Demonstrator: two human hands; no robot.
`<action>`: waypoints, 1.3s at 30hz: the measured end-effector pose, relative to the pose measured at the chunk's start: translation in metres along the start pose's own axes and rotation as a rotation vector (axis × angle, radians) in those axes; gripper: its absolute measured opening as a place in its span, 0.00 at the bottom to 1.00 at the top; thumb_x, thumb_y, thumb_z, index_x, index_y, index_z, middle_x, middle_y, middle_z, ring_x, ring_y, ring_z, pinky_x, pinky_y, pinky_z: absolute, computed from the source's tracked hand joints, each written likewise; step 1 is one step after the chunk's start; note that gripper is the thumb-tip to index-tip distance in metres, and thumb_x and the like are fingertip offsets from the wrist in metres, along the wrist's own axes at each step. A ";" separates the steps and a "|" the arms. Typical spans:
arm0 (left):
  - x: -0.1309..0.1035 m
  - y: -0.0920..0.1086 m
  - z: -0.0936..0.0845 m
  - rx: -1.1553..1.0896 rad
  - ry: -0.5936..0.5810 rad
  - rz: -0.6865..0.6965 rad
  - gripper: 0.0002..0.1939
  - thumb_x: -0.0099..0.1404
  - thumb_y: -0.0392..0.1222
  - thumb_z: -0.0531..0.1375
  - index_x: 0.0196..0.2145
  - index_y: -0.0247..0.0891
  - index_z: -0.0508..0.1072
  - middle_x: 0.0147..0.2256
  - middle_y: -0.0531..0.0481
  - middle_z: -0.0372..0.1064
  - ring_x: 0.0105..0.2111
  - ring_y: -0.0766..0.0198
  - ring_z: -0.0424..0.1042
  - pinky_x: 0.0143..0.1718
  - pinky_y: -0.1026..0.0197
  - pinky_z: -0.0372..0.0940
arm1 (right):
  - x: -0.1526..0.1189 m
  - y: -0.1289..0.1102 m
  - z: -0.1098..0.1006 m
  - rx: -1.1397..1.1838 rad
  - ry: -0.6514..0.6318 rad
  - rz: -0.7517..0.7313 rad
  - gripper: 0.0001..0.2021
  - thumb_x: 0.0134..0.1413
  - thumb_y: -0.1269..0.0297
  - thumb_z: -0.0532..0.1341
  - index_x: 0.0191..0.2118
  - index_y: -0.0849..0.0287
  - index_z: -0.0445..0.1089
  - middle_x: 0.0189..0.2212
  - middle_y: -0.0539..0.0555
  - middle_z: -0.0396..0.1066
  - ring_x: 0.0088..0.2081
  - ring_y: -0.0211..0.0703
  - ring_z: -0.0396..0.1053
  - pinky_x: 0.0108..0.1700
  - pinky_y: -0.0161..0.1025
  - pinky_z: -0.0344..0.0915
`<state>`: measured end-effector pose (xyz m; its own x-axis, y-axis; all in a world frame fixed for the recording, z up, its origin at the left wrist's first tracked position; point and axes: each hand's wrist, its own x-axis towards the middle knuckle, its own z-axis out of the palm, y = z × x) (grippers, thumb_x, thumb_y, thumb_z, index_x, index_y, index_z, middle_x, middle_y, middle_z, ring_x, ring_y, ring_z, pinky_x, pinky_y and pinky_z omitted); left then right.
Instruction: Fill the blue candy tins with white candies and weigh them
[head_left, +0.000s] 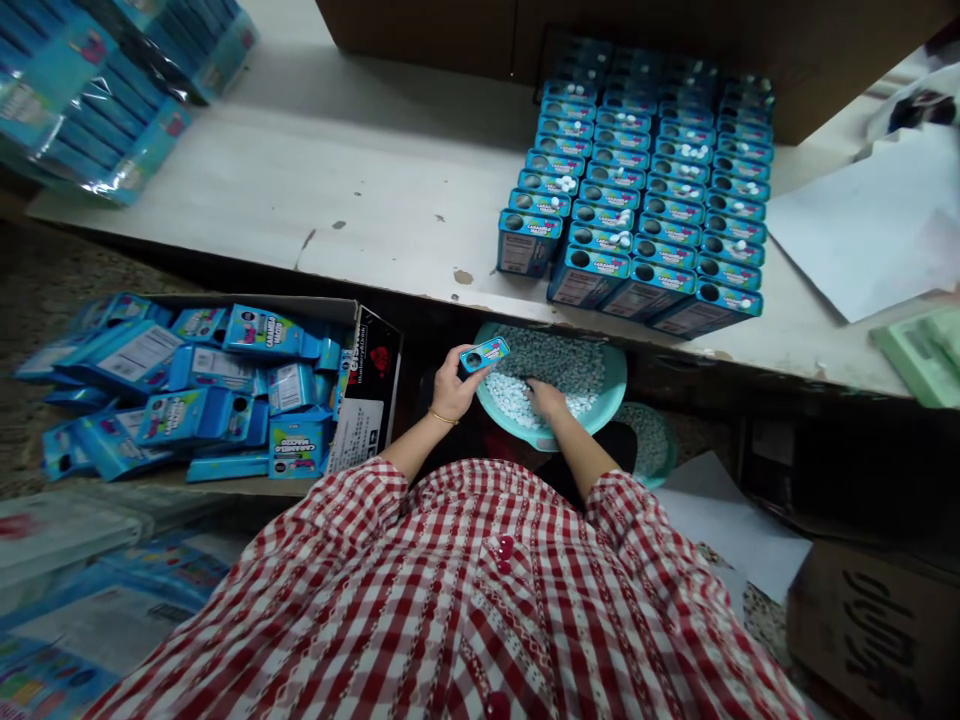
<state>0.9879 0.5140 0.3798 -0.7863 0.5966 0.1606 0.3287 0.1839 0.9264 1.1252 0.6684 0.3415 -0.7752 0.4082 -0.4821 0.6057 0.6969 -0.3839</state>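
Note:
My left hand [452, 388] is closed around a small blue candy box [484, 355], its top with a dark round hole turned up. That box is held over the left rim of a turquoise basin [616, 385]. Small white candies [517, 398] fill the basin, pale in front and greyer in shadow behind. My right hand [547, 400] reaches into the candies from the front. Its fingertips are sunk among them, so how far the fingers are closed is hidden.
On the white table [375, 180], blue boxes [645, 200] stand in rows, some with white candies on top. A carton [381, 370] of jumbled blue boxes is at left. Wrapped packs [97, 100] lie far left, paper [877, 220] at right. A second basin [654, 445] sits lower.

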 end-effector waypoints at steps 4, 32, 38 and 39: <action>0.002 0.001 -0.009 0.026 0.025 -0.028 0.18 0.55 0.45 0.62 0.43 0.38 0.66 0.39 0.49 0.70 0.38 0.63 0.70 0.43 0.60 0.64 | 0.010 -0.006 -0.001 0.220 -0.003 -0.073 0.14 0.55 0.66 0.53 0.46 0.64 0.67 0.38 0.56 0.72 0.38 0.38 0.67 0.39 0.31 0.62; 0.005 0.004 0.051 0.169 -0.238 0.168 0.17 0.56 0.39 0.60 0.44 0.35 0.67 0.43 0.43 0.69 0.44 0.56 0.68 0.47 0.55 0.61 | -0.107 -0.073 -0.154 -0.535 0.039 0.000 0.16 0.60 0.62 0.47 0.47 0.58 0.68 0.41 0.61 0.72 0.39 0.51 0.72 0.38 0.43 0.65; 0.006 0.001 0.037 0.065 -0.180 0.159 0.17 0.56 0.40 0.61 0.44 0.36 0.67 0.43 0.44 0.69 0.44 0.59 0.69 0.47 0.57 0.62 | -0.092 -0.002 -0.125 -0.415 0.044 0.175 0.18 0.59 0.58 0.49 0.53 0.52 0.62 0.47 0.58 0.69 0.44 0.51 0.70 0.40 0.42 0.64; 0.006 0.001 0.033 0.050 -0.167 0.161 0.18 0.56 0.41 0.61 0.44 0.36 0.67 0.43 0.44 0.69 0.43 0.59 0.69 0.47 0.57 0.62 | -0.082 0.008 -0.112 -0.389 0.014 0.228 0.17 0.59 0.59 0.50 0.53 0.54 0.62 0.47 0.59 0.69 0.44 0.51 0.70 0.41 0.42 0.63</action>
<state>1.0011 0.5436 0.3709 -0.6252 0.7418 0.2426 0.4717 0.1115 0.8747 1.1737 0.7060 0.4663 -0.6340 0.5828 -0.5084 0.6505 0.7574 0.0570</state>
